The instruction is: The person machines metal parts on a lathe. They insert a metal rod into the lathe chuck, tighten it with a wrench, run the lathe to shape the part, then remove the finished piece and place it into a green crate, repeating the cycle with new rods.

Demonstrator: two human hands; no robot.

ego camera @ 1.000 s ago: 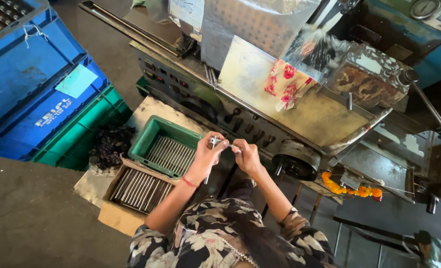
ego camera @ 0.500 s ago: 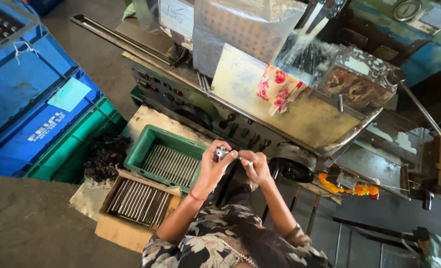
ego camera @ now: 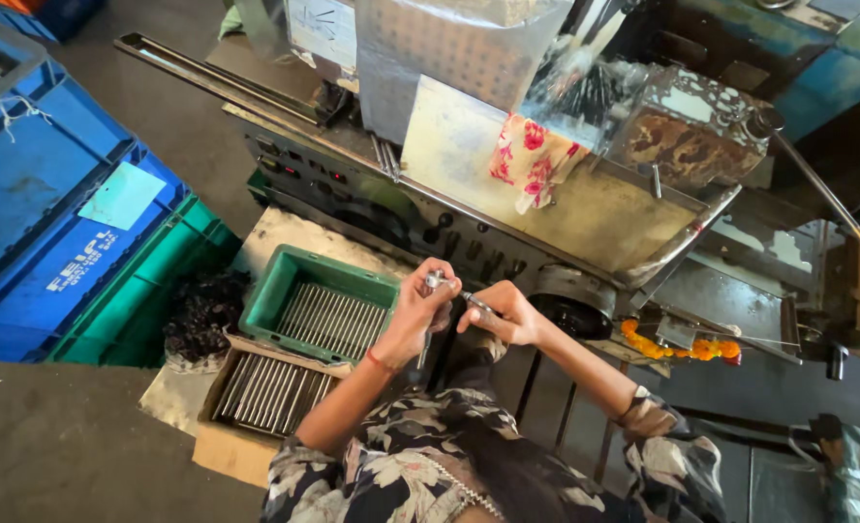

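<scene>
Rod (ego camera: 483, 306), thin metal, 1 piece, was pinched at both ends: left hand (ego camera: 420, 312) closed its grip on the upper-left end, right hand (ego camera: 504, 315) on the lower-right. Long axis ran hand to hand. Green tray (ego camera: 277, 291) of similar rods lay left of both grips, nearer the left hand.

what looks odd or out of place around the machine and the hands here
A floral cloth hangs crumpled on the machine's metal tray, and an orange flower garland lies on the dark ledge to the right. The left hand and right hand hold a thin metal rod. Rods in the green tray lie in tidy rows.
</scene>
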